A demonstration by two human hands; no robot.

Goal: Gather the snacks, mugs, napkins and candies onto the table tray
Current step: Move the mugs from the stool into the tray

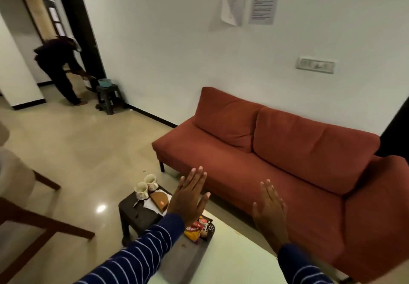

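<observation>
navy striped sleeves lead to both hands, raised with fingers straight and spread, palms facing away, holding nothing: the left hand hovers over the far end of the white counter, the right hand over its sofa side. on the counter lies a grey tray, and snack packets in red and yellow sit at its far end. just beyond the counter stands a dark stool carrying two white mugs side by side, a brown wedge-shaped box and white napkins partly under the box. a rust-red sofa runs along the wall to the right. far off, another person bends near a second stool.
</observation>
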